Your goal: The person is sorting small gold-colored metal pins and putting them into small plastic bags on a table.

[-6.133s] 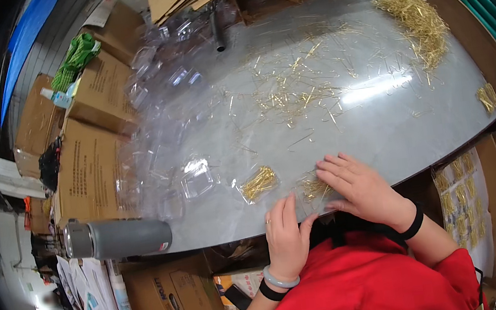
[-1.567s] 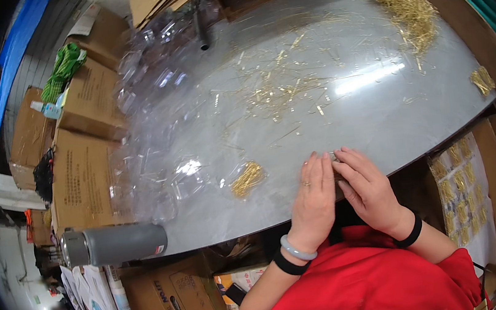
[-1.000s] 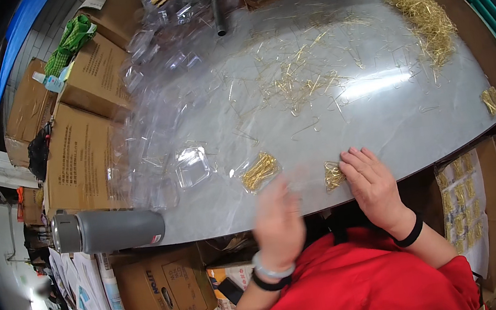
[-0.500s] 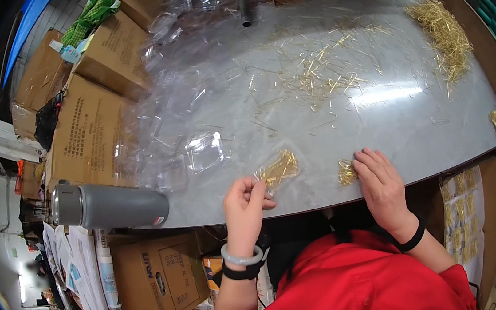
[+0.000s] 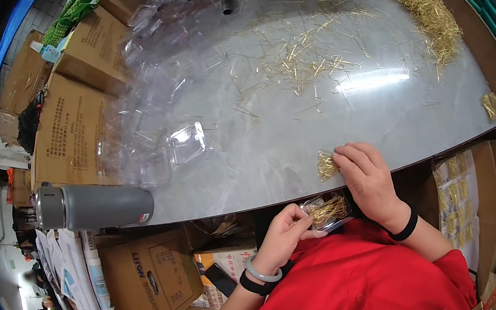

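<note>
My left hand (image 5: 282, 235) pinches the near corner of a clear plastic box (image 5: 331, 227) just off the table's front edge, in front of my body. Inside that box lies a bundle of gold wire hooks (image 5: 328, 209). My right hand (image 5: 370, 182) rests at the front edge of the table, its fingers and thumb closed at the right end of a small bundle of gold wire hooks (image 5: 326, 166). The fingertips partly cover that bundle.
Loose hooks (image 5: 310, 54) are scattered across the grey table (image 5: 250, 173), and a large heap (image 5: 433, 24) sits far right. Empty clear boxes (image 5: 155, 104) crowd the left side. A grey bottle (image 5: 96, 204) lies at the front left; cardboard boxes (image 5: 74, 127) stand behind it.
My left hand has brought the filled plastic box down from the tabletop to below the table's edge, nearer my body. My right fingers have curled in at the small bundle. The view has shifted slightly.
</note>
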Tool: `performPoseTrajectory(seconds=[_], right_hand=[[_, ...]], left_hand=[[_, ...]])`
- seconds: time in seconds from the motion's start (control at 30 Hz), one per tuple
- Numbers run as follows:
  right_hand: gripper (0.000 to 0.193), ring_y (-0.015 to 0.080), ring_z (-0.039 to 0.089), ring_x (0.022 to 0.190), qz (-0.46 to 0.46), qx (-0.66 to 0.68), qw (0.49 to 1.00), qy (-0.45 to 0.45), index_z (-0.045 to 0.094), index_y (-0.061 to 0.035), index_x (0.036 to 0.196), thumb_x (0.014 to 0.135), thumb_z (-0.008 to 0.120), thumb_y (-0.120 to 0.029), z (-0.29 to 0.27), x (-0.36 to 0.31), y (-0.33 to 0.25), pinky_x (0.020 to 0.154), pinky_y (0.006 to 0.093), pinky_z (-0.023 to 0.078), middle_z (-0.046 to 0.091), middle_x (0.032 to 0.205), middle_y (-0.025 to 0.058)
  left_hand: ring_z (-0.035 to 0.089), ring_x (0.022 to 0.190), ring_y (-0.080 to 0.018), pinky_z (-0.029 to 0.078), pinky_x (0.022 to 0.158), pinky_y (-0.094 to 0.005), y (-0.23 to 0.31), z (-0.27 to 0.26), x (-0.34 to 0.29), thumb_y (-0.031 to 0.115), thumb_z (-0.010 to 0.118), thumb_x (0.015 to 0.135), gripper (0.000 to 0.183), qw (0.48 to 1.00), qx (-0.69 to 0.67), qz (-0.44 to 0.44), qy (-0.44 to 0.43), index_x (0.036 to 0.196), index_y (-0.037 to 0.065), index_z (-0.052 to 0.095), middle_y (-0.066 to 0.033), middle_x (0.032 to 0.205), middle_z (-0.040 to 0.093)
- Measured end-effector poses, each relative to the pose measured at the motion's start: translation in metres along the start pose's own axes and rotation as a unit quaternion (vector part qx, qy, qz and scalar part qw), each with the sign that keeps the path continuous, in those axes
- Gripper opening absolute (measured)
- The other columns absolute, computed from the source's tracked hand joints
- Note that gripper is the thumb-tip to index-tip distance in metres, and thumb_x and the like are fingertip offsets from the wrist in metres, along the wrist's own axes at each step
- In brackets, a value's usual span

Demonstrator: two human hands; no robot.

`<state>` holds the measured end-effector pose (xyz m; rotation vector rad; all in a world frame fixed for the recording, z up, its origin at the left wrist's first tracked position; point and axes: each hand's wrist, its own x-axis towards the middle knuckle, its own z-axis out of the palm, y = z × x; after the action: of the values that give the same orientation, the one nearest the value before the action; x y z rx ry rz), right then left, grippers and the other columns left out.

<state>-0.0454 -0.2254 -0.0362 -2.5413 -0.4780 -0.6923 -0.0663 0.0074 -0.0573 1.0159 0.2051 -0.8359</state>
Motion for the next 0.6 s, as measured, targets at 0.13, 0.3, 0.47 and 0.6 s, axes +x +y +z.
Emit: performPoseTrajectory(seconds=[0.13,0.3,0.47,0.6], right_hand=[[0.041,0.0308,0.06,0.109,-0.033,0.023,0.999,-0.033,0.067,0.0001,0.115,0.074,0.066,-0.002,-0.003,-0.013,-0.007,0.094,0.0432,0.052,0.065,0.118,0.0111],[0.04,0.0268,0.06,0.109,-0.111,0.056,0.99,-0.064,0.068,-0.0018,0.118,0.078,0.066,-0.008,-0.004,-0.042,-0.017,0.102,0.0467,0.05,0.064,0.117,0.0077],[0.04,0.023,0.061,0.107,-0.112,0.103,0.985,-0.078,0.069,-0.0075,0.12,0.081,0.069,-0.008,-0.007,-0.047,-0.02,0.108,0.0486,0.046,0.065,0.116,0.0059],[0.043,0.0245,0.062,0.105,-0.108,0.137,0.985,-0.004,0.066,-0.006,0.123,0.08,0.071,-0.004,-0.014,-0.028,-0.027,0.106,0.0493,0.047,0.066,0.115,0.0063]], left_hand=[[0.066,0.11,-0.0237,0.063,0.093,-0.04,-0.012,-0.002,0.005,0.002,0.051,0.105,0.008,1.0,-0.005,0.017,-0.021,0.097,0.0,0.051,-0.0158,0.13,0.053],[0.065,0.112,-0.0244,0.062,0.094,-0.0428,-0.014,-0.003,0.002,0.001,0.049,0.105,0.007,0.998,-0.034,0.037,-0.039,0.098,0.0,0.05,-0.0159,0.13,0.054],[0.065,0.112,-0.0251,0.062,0.093,-0.0422,-0.006,0.003,-0.015,0.001,0.049,0.105,0.006,0.998,0.007,0.047,-0.043,0.099,-0.001,0.05,-0.0185,0.135,0.051],[0.068,0.105,-0.0254,0.062,0.091,-0.0394,0.031,0.02,-0.031,-0.001,0.051,0.103,0.003,0.986,0.094,0.13,-0.054,0.105,-0.003,0.049,-0.0206,0.137,0.051]])
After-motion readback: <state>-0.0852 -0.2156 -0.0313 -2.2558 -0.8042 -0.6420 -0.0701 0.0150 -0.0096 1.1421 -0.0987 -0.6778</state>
